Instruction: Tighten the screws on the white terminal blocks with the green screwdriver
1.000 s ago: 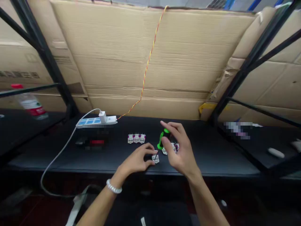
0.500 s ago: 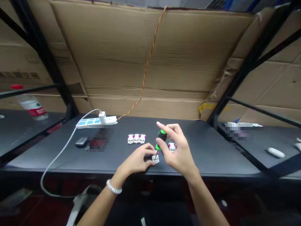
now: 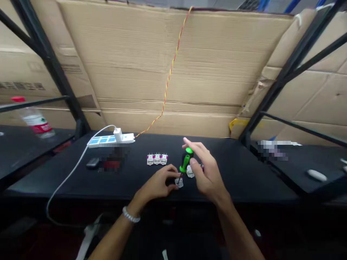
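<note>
With thumb and fingers, my left hand [image 3: 159,183] pinches a small white plastic module [image 3: 179,182] against the table. A green-and-black screwdriver [image 3: 186,159] stands slightly tilted, its tip down on that module. The fingers and thumb of my right hand [image 3: 207,168] are at the screwdriver's handle, loosely around it, with the index finger stretched over the top. Behind the screwdriver, partly hidden by my right hand, lies another white module [image 3: 190,171]. Three similar white-and-purple modules [image 3: 157,159] with metal pins sit in a row beyond my left hand.
A white power strip [image 3: 111,140] with a plugged-in charger lies at the back left of the black table [image 3: 244,173], its white cable [image 3: 69,177] hanging over the front edge. Nearby is a dark small box [image 3: 93,163]. A bottle [image 3: 39,122] stands left, beyond the black frame.
The right hand's thumb and fingers have shifted about the screwdriver handle, and more of the handle shows. The left hand and the module under it stay put.
</note>
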Motion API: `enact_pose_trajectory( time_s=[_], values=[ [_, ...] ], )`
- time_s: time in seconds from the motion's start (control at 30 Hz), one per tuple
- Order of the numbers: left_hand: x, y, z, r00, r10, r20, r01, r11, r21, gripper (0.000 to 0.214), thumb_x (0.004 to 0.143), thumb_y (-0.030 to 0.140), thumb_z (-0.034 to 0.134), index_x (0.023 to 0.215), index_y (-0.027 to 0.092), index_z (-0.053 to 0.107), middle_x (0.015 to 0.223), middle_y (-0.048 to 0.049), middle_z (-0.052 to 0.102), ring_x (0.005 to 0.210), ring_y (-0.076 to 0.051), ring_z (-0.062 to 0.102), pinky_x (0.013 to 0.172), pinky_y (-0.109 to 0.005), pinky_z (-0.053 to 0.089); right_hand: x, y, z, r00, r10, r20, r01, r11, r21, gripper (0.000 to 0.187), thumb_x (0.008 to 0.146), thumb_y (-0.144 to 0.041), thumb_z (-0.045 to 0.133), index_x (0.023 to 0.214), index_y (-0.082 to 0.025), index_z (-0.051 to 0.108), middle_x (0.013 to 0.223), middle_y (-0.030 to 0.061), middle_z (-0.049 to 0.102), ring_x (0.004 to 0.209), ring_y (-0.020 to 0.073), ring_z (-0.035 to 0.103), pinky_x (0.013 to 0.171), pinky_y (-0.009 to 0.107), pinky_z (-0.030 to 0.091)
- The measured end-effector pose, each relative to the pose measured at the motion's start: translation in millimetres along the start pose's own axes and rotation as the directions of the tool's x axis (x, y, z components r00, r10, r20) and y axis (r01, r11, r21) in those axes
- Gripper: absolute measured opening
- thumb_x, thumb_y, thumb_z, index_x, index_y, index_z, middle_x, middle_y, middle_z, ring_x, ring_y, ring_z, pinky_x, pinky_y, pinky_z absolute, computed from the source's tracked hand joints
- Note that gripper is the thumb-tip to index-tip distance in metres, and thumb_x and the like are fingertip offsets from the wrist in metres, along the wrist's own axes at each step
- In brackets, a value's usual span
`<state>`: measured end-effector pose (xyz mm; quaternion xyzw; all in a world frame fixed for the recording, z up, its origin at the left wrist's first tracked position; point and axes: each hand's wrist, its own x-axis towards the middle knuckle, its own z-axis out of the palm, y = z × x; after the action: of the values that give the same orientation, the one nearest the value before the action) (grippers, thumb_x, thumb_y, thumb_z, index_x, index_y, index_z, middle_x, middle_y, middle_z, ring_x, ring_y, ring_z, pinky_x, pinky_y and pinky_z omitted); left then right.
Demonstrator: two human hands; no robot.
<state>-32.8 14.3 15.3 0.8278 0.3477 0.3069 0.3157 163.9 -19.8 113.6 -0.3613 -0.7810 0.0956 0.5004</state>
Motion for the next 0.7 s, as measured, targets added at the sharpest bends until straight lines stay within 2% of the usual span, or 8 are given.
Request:
enact_pose_trajectory(
  time_s=[0.13, 0.2, 0.33, 0.5, 0.7],
  values=[
    [-0.3, -0.2, 0.2, 1.000, -0.008, -0.009, 0.008, 1.000, -0.002, 0.024, 0.086, 0.017, 0.082, 0.109, 0.023, 0.081, 0.123, -0.0070, 0.069, 0.118, -0.027, 0.065, 0.112, -0.040, 0.051, 1.5, -1.3, 3.6, 0.998, 0.014, -0.060, -0.017, 0.998, -0.056, 0.047, 0.096, -0.029, 0.069, 0.143, -0.026, 0.066, 0.115, 0.0090, 0.059, 0.107, 0.0250, 0.064, 0.099, 0.045, 0.057],
    [-0.5, -0.1, 0.2, 1.000, -0.008, 0.000, 0.008, 1.000, -0.009, 0.025, 0.086, 0.017, 0.082, 0.110, 0.023, 0.081, 0.124, -0.0073, 0.069, 0.118, -0.027, 0.066, 0.112, -0.041, 0.051, 2.1, -0.6, 5.5, 0.999, 0.012, -0.050, -0.014, 0.999, -0.044, 0.050, 0.097, -0.024, 0.066, 0.146, -0.026, 0.063, 0.112, 0.0079, 0.061, 0.102, 0.0234, 0.065, 0.096, 0.043, 0.058],
    [-0.2, 0.9, -0.6, 1.000, -0.013, 0.003, 0.013, 1.000, 0.001, 0.025, 0.086, 0.017, 0.081, 0.110, 0.023, 0.081, 0.121, -0.0067, 0.068, 0.116, -0.026, 0.066, 0.110, -0.039, 0.052, 1.8, 1.2, 4.4, 0.999, 0.007, -0.036, -0.007, 1.000, -0.013, 0.056, 0.100, -0.018, 0.055, 0.155, -0.025, 0.054, 0.124, 0.0114, 0.067, 0.112, 0.0252, 0.067, 0.101, 0.045, 0.057],
    [-0.6, 0.7, -0.6, 1.000, 0.001, 0.006, -0.001, 1.000, 0.018, 0.031, 0.087, 0.020, 0.081, 0.118, 0.025, 0.080, 0.122, -0.0071, 0.068, 0.116, -0.026, 0.067, 0.110, -0.039, 0.053, 0.4, 2.5, -5.4, 0.988, 0.006, -0.152, -0.013, 0.999, -0.046, 0.050, 0.100, -0.022, 0.059, 0.151, -0.025, 0.059, 0.120, 0.0094, 0.068, 0.107, 0.0241, 0.067, 0.097, 0.042, 0.058],
    [-2.1, 1.3, 0.4, 1.000, 0.004, 0.000, -0.004, 0.996, 0.086, 0.038, 0.090, 0.020, 0.077, 0.128, 0.024, 0.076, 0.128, -0.0090, 0.067, 0.120, -0.027, 0.066, 0.113, -0.042, 0.052, -2.8, 11.5, -17.1, 0.965, 0.022, -0.260, -0.049, 0.994, -0.097, 0.044, 0.100, -0.026, 0.063, 0.144, -0.025, 0.064, 0.112, 0.0073, 0.066, 0.092, 0.0216, 0.062, 0.083, 0.038, 0.055]
  ],
)
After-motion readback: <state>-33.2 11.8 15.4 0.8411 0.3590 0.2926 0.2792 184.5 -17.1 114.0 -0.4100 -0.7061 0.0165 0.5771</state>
